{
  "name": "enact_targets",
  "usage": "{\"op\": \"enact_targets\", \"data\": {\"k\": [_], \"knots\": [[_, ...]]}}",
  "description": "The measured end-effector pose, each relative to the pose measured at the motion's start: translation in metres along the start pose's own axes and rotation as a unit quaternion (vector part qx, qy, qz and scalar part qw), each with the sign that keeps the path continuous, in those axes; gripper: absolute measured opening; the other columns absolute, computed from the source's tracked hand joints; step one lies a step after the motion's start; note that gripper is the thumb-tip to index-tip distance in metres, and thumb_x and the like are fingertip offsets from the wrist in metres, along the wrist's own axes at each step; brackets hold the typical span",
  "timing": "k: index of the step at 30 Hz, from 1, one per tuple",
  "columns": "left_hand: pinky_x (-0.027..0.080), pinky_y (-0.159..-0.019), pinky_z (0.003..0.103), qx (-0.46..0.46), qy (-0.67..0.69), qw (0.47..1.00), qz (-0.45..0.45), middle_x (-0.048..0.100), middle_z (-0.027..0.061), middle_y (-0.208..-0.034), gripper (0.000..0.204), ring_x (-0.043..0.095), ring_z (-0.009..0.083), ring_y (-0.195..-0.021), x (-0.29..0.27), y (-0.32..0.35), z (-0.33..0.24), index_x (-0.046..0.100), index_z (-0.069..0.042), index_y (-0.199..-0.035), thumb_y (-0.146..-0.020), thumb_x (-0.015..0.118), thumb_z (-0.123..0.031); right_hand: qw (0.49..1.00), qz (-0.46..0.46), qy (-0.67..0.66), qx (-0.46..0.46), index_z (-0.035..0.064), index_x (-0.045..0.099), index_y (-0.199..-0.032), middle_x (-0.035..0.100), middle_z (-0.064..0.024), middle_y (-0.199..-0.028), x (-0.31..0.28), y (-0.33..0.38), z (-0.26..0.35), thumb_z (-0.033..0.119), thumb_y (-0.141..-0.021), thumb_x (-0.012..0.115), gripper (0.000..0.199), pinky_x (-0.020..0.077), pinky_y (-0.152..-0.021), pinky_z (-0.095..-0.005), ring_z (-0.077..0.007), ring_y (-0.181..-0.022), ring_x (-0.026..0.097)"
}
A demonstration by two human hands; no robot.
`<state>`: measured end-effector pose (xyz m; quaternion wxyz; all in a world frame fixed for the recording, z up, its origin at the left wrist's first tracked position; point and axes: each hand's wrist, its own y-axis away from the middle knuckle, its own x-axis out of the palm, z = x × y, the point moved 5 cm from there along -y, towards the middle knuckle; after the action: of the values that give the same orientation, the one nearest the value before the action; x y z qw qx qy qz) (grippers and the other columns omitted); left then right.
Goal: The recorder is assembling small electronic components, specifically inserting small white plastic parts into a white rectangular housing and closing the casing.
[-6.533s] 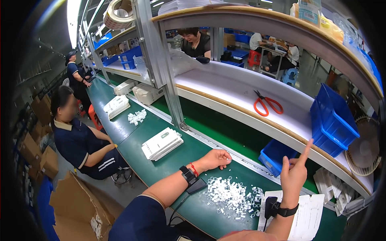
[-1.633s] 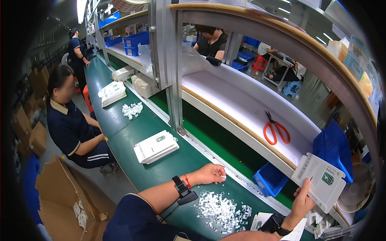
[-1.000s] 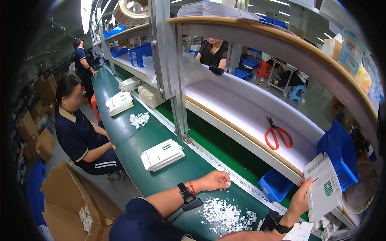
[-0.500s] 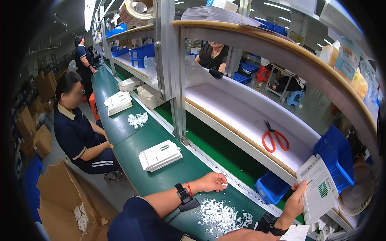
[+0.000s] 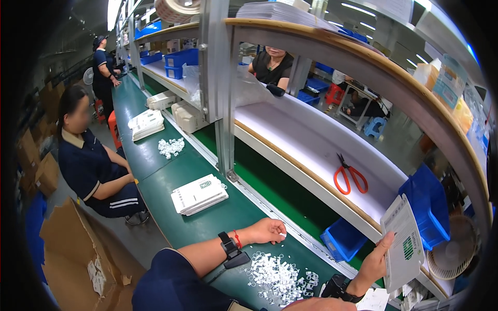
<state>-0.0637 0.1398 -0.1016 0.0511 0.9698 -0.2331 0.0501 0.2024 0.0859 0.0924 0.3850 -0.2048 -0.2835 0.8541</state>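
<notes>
Green belt (image 5: 207, 228) runs the length of a packing line, where a worker's right hand (image 5: 376, 262) holds up a flat white packet (image 5: 404, 251) with a green mark, thumb against its lower left edge and the remaining fingers hidden behind it, the packet raised in front of a blue bin (image 5: 428, 205) on the white shelf (image 5: 311, 150). The left hand (image 5: 267, 230), wearing a black wristband and a red cord at the wrist, rests on the belt with fingers loosely curled; a tiny white piece seems pinched at the fingertips, though it is too small to be sure. Just beside that hand, toward the worker, lies a heap of small white plastic clips (image 5: 277, 274). Farther up the belt sits a stack of white packets (image 5: 199, 194), then a second heap of clips (image 5: 170, 147) and another stack (image 5: 146, 124). Orange-handled scissors (image 5: 350, 176) lie on the shelf, well apart from both hands. A second blue bin (image 5: 345, 243) sits on the green strip below the shelf, between the 2 hands. To the left, a seated person in a dark blue shirt (image 5: 91, 166) faces the belt, another stands at the far end (image 5: 104, 70), and a third in black (image 5: 272, 65) works across the shelf. Brown cardboard (image 5: 72, 254) lies on the floor at lower left.
</notes>
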Motion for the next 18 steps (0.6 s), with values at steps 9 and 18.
{"op": "enact_targets", "data": {"k": [9,18], "knots": [[0.049,-0.059,0.020,0.012,0.025,0.999,-0.019,0.061,0.0023,-0.078,0.012,0.059,0.0078,-0.067,-0.012,0.004,0.005,0.057,-0.002,-0.091,-0.085,0.066,-0.006,0.997,-0.017,-0.007,-0.068,-0.0088,0.059,-0.107,0.063,-0.0139,-0.107,0.000,-0.002,0.007,0.009,-0.089,0.062,0.025,0.0457,-0.085,-0.0307,-0.0214,-0.096,0.059],[0.048,-0.058,0.022,0.017,0.029,0.999,-0.005,0.060,0.0028,-0.081,0.012,0.058,0.0086,-0.068,-0.005,0.004,0.004,0.057,-0.001,-0.092,-0.084,0.066,-0.005,0.994,-0.054,-0.049,-0.080,-0.0104,0.055,-0.112,0.061,-0.0174,-0.110,-0.009,0.006,0.018,0.017,-0.091,0.062,0.035,0.0466,-0.085,-0.0311,-0.0216,-0.094,0.060]]}}
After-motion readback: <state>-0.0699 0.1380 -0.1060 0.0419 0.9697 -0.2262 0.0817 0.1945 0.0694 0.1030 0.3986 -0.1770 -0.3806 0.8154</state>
